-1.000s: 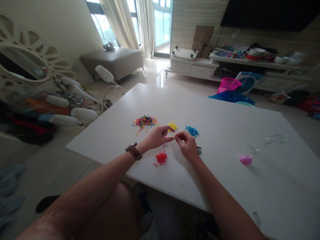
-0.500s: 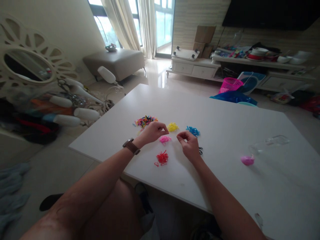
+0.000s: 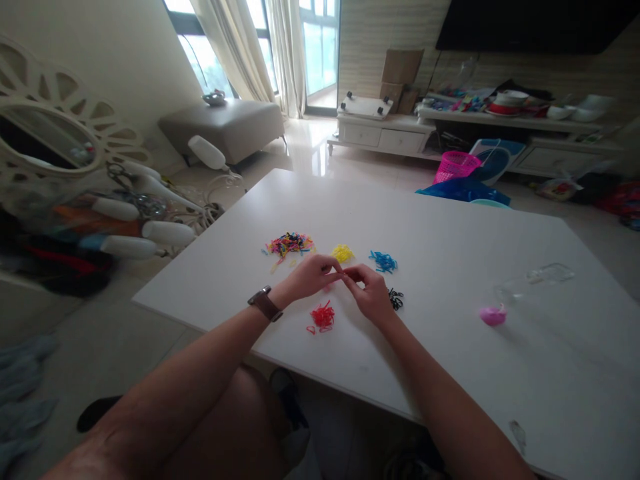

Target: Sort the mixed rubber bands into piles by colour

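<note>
My left hand [image 3: 316, 275], with a brown-strapped watch [image 3: 265, 303] on its wrist, meets my right hand [image 3: 369, 288] fingertip to fingertip above the white table [image 3: 450, 267]. Both are pinched, and whatever lies between the fingertips is too small to make out. Small rubber bands lie around them in heaps by colour: yellow bands [image 3: 343, 253] just beyond, blue bands [image 3: 384, 261] at the back right, black bands [image 3: 395, 299] beside my right hand, red bands [image 3: 323, 316] nearer me. A mixed-colour heap [image 3: 290, 244] sits at the back left. Pink bands are mostly hidden beneath my hands.
On the table's right side are a purple-pink object [image 3: 493, 315] and a clear container [image 3: 530, 283] on its side. A small clear piece [image 3: 518, 435] lies near the front edge. A lamp with white shades [image 3: 169, 233] stands close to the left edge. Beyond the table is a pink basket [image 3: 456, 167].
My two hands have come together from a small gap until their fingertips meet. They now cover most of the pink heap, while more of the black heap shows. The view has shifted slightly.
</note>
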The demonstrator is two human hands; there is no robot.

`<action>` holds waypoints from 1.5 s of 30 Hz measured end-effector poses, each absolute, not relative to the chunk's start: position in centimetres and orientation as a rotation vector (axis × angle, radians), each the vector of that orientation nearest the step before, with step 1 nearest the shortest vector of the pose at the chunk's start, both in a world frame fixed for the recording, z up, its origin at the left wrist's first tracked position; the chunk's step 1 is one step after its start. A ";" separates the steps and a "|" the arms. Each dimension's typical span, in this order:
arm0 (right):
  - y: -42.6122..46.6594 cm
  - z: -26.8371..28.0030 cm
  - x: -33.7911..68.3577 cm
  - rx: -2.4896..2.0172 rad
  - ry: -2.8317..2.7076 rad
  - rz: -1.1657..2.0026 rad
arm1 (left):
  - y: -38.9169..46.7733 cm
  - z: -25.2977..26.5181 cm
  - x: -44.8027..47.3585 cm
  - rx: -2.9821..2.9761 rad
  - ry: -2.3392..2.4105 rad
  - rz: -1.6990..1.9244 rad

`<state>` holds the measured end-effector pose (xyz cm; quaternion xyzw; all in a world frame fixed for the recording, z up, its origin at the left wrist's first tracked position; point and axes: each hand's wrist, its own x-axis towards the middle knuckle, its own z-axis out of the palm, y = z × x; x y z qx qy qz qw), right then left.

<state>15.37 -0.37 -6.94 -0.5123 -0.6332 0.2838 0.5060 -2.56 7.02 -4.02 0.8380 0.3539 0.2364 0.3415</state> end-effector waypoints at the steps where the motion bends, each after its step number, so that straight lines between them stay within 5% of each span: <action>1: -0.4 -6.9 15.5 -1.246 -1.530 0.666 | 6.9 -4.0 -2.3 2.184 0.904 0.615; 29: -0.3 -6.4 16.2 -1.248 -1.635 0.386 | 8.0 -3.3 -3.2 2.199 0.909 0.728; 45: -0.4 -6.5 15.7 -1.190 -1.649 0.477 | 6.5 -2.7 -2.3 2.215 0.863 0.739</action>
